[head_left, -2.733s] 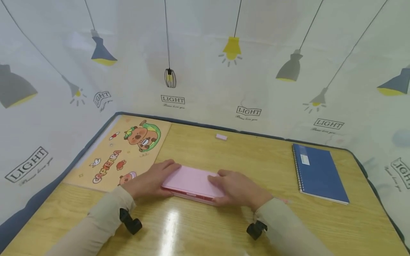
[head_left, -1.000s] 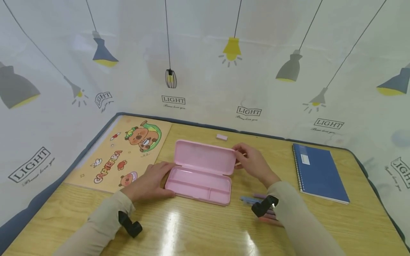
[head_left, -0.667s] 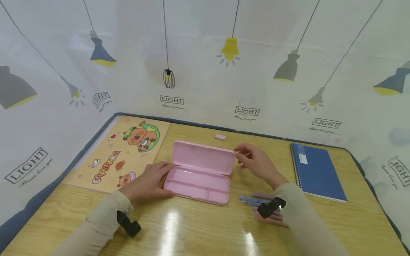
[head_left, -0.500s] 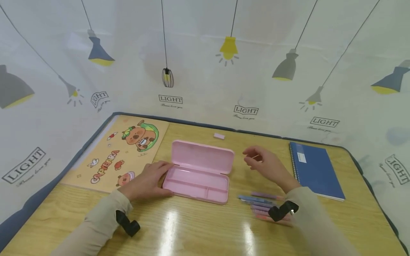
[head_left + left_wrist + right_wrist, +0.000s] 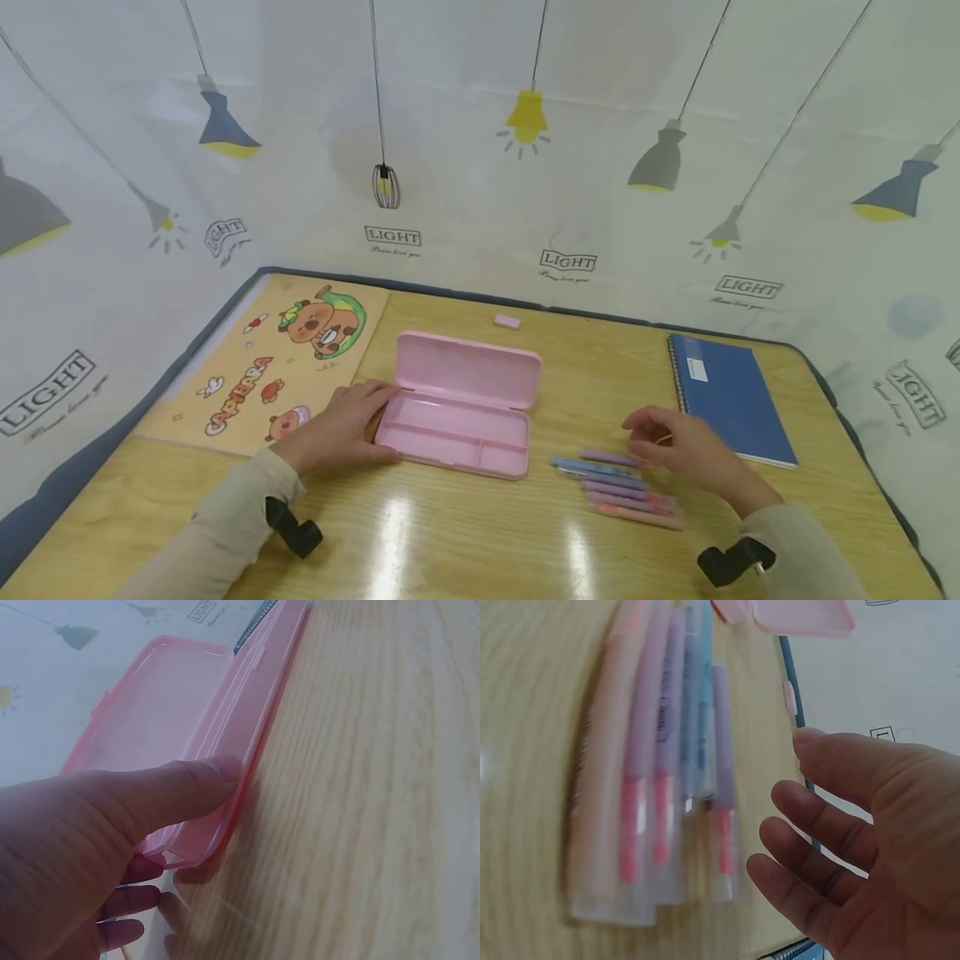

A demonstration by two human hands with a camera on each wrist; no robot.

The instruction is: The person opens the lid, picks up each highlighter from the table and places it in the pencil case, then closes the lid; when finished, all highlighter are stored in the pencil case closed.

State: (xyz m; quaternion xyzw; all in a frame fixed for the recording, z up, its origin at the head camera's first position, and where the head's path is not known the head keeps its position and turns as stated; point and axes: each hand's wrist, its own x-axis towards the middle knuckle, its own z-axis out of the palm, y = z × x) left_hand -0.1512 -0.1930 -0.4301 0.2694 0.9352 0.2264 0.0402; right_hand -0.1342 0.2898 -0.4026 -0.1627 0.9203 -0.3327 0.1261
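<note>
A pink pencil case [image 5: 450,414] lies with its lid up in the head view, its compartments bare. My left hand [image 5: 339,432] holds the case's left end. In the left wrist view, the thumb [image 5: 180,793] lies over the front rim and the other fingers are at the end wall. To the right, several pens and markers [image 5: 618,487] in blue, purple, pink and peach lie side by side on the table. My right hand [image 5: 686,448] is just beyond their right ends, fingers loosely bent and holding nothing. In the right wrist view, the markers [image 5: 645,750] are beside its fingertips.
A small pink eraser [image 5: 507,322] lies near the table's back edge. The blue spiral notebook [image 5: 731,400] is at the right, partly behind my right hand. A capybara-printed folder [image 5: 262,358] lies at the left. A lamp-patterned sheet [image 5: 457,167] rises behind the wooden table.
The pencil case was closed between both hands and is now opened. My right hand has let go of the lid and moved right and nearer, over to the pens. The left hand stays put.
</note>
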